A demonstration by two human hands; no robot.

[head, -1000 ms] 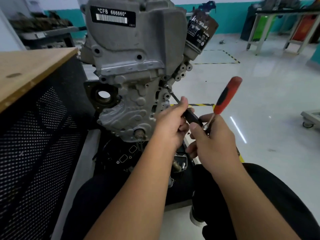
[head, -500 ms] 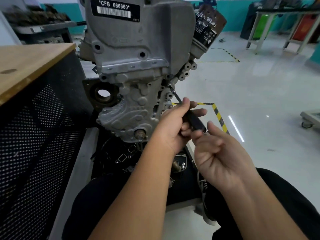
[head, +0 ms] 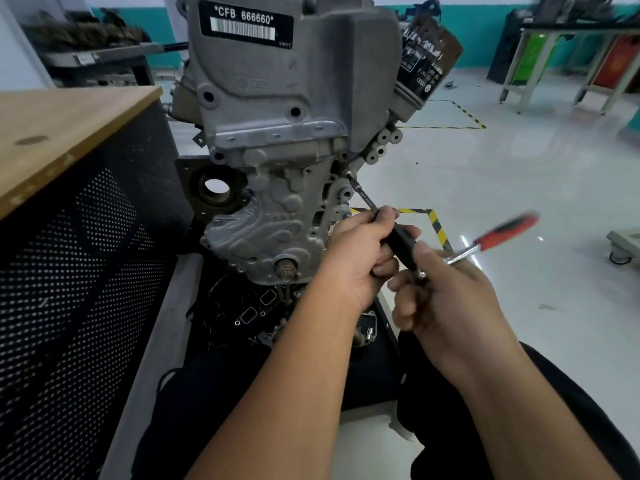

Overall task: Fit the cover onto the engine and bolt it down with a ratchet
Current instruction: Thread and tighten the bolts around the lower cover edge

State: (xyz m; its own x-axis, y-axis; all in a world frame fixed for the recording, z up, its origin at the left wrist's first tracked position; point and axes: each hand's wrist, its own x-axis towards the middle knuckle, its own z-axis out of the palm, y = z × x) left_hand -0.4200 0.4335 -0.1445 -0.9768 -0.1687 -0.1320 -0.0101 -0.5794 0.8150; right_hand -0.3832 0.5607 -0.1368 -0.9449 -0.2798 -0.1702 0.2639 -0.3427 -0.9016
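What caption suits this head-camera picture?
Left hand steadies the extension bar on an engine bolt; right hand swings the ratchet.

Both forearms are being shown bare up to the frame's lower edge, with no sleeves, gloves, watch or rings being worn on the left hand [head: 360, 258] or the right hand [head: 446, 299]. Dark, near-black trousers [head: 571, 403] are being worn over both legs. Beneath the right knee, part of a white-soled shoe [head: 403, 433] is being glimpsed.
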